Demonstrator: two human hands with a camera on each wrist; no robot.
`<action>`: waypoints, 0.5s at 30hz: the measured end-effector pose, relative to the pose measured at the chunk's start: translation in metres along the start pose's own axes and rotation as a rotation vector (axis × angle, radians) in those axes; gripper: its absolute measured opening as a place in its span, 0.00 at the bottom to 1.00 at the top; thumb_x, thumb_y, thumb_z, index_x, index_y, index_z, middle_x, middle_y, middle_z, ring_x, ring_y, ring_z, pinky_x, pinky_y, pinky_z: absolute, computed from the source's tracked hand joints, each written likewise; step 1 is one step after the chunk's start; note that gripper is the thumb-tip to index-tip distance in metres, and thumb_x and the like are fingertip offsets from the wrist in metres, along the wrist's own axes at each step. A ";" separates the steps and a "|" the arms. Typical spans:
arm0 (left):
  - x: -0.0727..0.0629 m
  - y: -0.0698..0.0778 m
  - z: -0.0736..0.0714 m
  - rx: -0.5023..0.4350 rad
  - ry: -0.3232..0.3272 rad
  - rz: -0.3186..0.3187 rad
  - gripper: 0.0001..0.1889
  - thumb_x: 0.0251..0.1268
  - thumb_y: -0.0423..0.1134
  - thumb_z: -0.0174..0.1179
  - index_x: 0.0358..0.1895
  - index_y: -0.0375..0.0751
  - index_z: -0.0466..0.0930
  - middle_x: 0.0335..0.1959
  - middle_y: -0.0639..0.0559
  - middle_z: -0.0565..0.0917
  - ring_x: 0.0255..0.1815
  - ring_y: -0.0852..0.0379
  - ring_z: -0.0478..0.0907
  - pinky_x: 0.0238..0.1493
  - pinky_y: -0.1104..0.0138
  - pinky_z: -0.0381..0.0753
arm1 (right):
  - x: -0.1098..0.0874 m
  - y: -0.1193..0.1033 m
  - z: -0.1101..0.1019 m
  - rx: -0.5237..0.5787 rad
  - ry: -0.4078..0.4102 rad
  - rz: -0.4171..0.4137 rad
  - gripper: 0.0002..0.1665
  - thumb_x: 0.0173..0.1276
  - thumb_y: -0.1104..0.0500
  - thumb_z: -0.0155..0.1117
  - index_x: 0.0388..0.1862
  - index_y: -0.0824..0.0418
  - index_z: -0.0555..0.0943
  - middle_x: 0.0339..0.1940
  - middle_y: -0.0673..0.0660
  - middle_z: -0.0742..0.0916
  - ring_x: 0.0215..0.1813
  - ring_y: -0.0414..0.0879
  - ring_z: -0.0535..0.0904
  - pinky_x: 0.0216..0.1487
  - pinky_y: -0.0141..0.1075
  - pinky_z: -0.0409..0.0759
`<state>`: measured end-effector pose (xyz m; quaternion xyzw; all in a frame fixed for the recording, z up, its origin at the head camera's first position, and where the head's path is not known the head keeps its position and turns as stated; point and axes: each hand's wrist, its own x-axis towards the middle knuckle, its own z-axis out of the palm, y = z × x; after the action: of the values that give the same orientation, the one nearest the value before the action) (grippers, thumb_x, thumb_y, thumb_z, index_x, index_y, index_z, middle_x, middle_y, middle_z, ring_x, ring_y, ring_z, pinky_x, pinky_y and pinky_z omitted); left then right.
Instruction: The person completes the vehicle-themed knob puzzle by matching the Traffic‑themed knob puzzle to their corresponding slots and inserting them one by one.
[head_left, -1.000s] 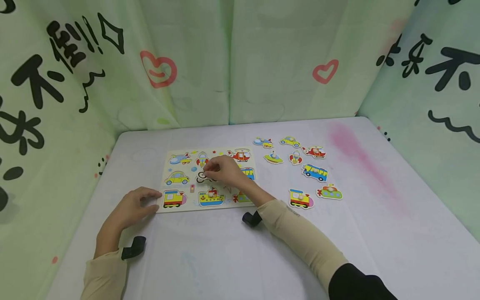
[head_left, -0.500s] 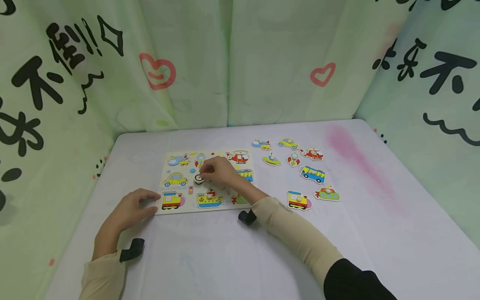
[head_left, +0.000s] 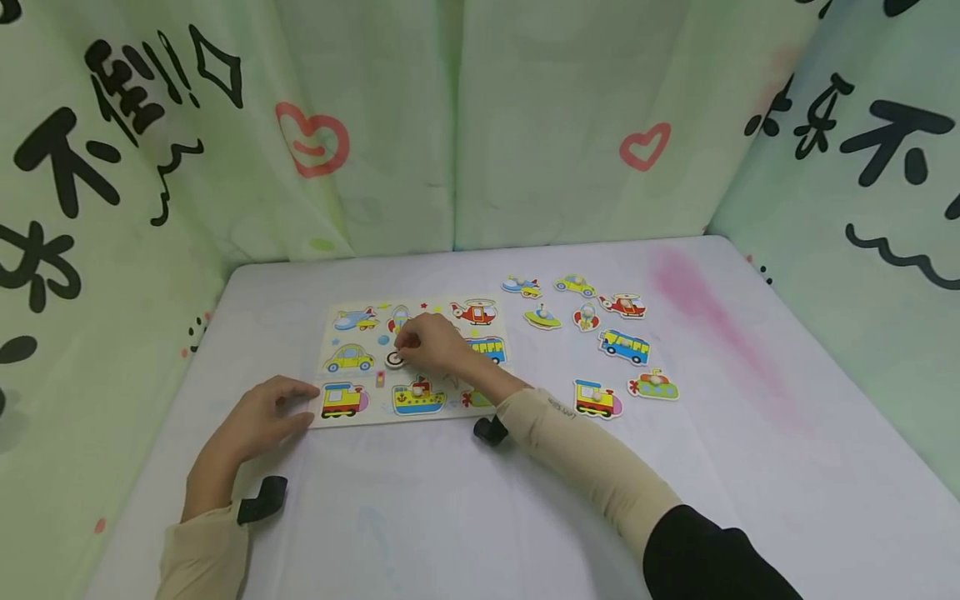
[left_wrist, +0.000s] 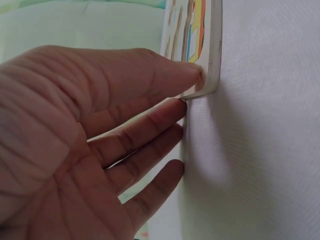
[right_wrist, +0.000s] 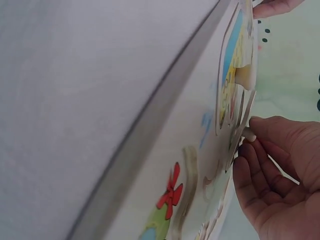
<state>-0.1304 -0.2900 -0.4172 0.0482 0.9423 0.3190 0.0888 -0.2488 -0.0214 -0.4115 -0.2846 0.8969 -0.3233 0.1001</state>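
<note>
My right hand (head_left: pixel 435 346) pinches the knob (right_wrist: pixel 248 134) of a motorcycle puzzle piece (head_left: pixel 394 359) over the middle of a white puzzle board (head_left: pixel 381 410). In the right wrist view the piece looks tilted against the board. Fingers cover most of it in the head view. My left hand (head_left: pixel 262 417) touches the board's near left corner. The left thumb (left_wrist: pixel 175 75) rests on that corner, while the other fingers stretch out beside the edge. A ship piece (head_left: pixel 408 405) with a knob lies in its place at the board's near middle.
Right of the board lie several loose knobbed pieces, among them a bus (head_left: pixel 625 347), a train (head_left: pixel 592 400), a submarine (head_left: pixel 654 386), a helicopter (head_left: pixel 624 306) and a car (head_left: pixel 575 284). A printed curtain (head_left: pixel 540 183) hangs along the table's back and sides.
My right hand has shifted slightly left with the motorcycle piece. The left hand stays at the board's corner. The whole head view has drifted slightly.
</note>
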 end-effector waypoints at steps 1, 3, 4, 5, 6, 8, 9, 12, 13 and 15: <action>0.000 0.000 0.000 0.002 -0.002 -0.002 0.19 0.64 0.32 0.66 0.58 0.30 0.81 0.61 0.30 0.78 0.65 0.30 0.71 0.67 0.37 0.71 | 0.000 0.001 0.000 -0.003 0.001 -0.004 0.07 0.71 0.63 0.67 0.44 0.63 0.88 0.41 0.56 0.89 0.42 0.44 0.81 0.48 0.31 0.81; 0.001 0.000 0.001 0.003 -0.009 -0.017 0.20 0.65 0.33 0.66 0.59 0.30 0.81 0.62 0.30 0.77 0.66 0.30 0.70 0.67 0.37 0.70 | 0.000 0.002 0.001 -0.006 0.000 -0.005 0.07 0.72 0.62 0.67 0.44 0.63 0.88 0.42 0.55 0.89 0.43 0.44 0.81 0.49 0.31 0.81; 0.001 0.000 0.000 0.003 -0.012 -0.020 0.20 0.65 0.33 0.66 0.59 0.30 0.81 0.63 0.30 0.77 0.67 0.30 0.70 0.67 0.37 0.70 | 0.001 0.003 0.002 -0.006 0.000 -0.006 0.07 0.72 0.62 0.67 0.44 0.63 0.88 0.42 0.55 0.89 0.43 0.44 0.81 0.49 0.32 0.81; 0.001 0.000 0.000 0.003 -0.014 -0.022 0.20 0.65 0.33 0.66 0.59 0.31 0.81 0.63 0.30 0.77 0.67 0.30 0.70 0.68 0.36 0.70 | 0.001 0.004 0.003 -0.006 0.000 -0.007 0.07 0.72 0.62 0.66 0.44 0.63 0.88 0.42 0.55 0.89 0.43 0.44 0.81 0.49 0.32 0.81; 0.001 0.000 0.000 0.000 -0.014 -0.021 0.20 0.65 0.33 0.66 0.59 0.31 0.81 0.63 0.30 0.77 0.67 0.30 0.70 0.68 0.37 0.70 | 0.001 0.004 0.003 -0.005 0.001 -0.006 0.07 0.72 0.62 0.66 0.44 0.63 0.88 0.42 0.55 0.89 0.43 0.44 0.81 0.49 0.32 0.81; 0.001 0.000 0.000 -0.003 -0.009 -0.013 0.19 0.65 0.33 0.66 0.58 0.31 0.81 0.62 0.30 0.78 0.67 0.30 0.70 0.68 0.37 0.70 | 0.002 0.005 0.004 -0.002 0.006 -0.003 0.07 0.72 0.61 0.67 0.44 0.63 0.88 0.42 0.55 0.89 0.43 0.43 0.81 0.49 0.31 0.81; 0.001 0.000 0.000 -0.005 -0.004 -0.004 0.19 0.65 0.33 0.66 0.58 0.30 0.81 0.62 0.30 0.78 0.66 0.30 0.71 0.68 0.37 0.70 | 0.002 0.005 0.004 -0.002 0.008 -0.002 0.07 0.72 0.61 0.67 0.44 0.63 0.88 0.42 0.55 0.89 0.42 0.43 0.81 0.48 0.31 0.81; 0.000 0.001 0.000 -0.003 0.004 0.005 0.19 0.65 0.32 0.66 0.58 0.30 0.81 0.61 0.30 0.78 0.66 0.30 0.71 0.67 0.37 0.70 | 0.003 0.006 0.004 -0.005 0.011 0.002 0.07 0.72 0.61 0.67 0.44 0.63 0.88 0.41 0.55 0.89 0.42 0.43 0.81 0.48 0.31 0.81; 0.000 0.001 0.000 -0.003 0.005 0.005 0.19 0.65 0.32 0.66 0.58 0.30 0.81 0.61 0.30 0.78 0.66 0.30 0.71 0.67 0.37 0.70 | 0.003 0.006 0.004 -0.005 0.011 0.002 0.07 0.72 0.61 0.68 0.44 0.63 0.88 0.41 0.55 0.89 0.42 0.43 0.81 0.48 0.31 0.81; 0.000 0.001 0.000 -0.005 0.004 0.004 0.19 0.65 0.32 0.65 0.58 0.30 0.81 0.61 0.30 0.78 0.66 0.30 0.71 0.67 0.37 0.70 | 0.004 0.006 0.004 -0.008 0.007 0.004 0.07 0.72 0.62 0.68 0.44 0.63 0.88 0.42 0.55 0.89 0.43 0.43 0.82 0.49 0.31 0.81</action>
<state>-0.1302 -0.2890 -0.4167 0.0490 0.9416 0.3218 0.0863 -0.2527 -0.0220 -0.4184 -0.2819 0.8991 -0.3207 0.0966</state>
